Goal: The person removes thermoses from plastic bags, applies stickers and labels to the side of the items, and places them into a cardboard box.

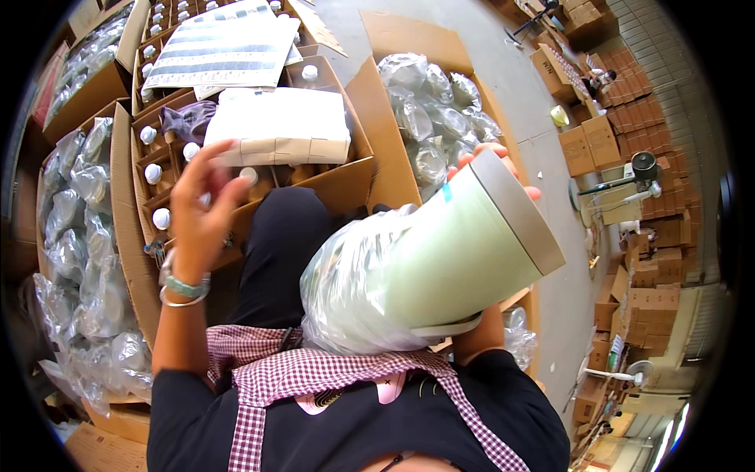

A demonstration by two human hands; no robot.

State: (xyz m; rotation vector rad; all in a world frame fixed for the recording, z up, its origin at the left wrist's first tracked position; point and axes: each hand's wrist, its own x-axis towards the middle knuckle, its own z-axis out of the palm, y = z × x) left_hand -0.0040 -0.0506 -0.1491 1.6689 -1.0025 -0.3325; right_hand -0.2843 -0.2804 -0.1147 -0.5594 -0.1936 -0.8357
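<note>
A large pale green tapered vessel (464, 244) with a wide grey band at one end lies tilted across my lap. Clear plastic wrap (354, 283) covers its other end, and a strap-like handle shows along its underside. My right hand (503, 157) grips the grey-banded end from the far side, fingertips over the rim; most of that hand is hidden behind the vessel. My left hand (206, 197), slightly blurred, is raised with fingers apart and nothing in it. Below it stands a divided carton (346, 185) of white-capped items, with a white paper stack (283, 118) on top.
Printed sheets (228, 47) and dark purple cloth (187, 119) lie on the cartons. Plastic-wrapped pieces fill a left carton (130, 212) and a right carton (417, 31). Further right are a grey floor (543, 149), stacked boxes (653, 315), fans (645, 167) and another person (602, 77).
</note>
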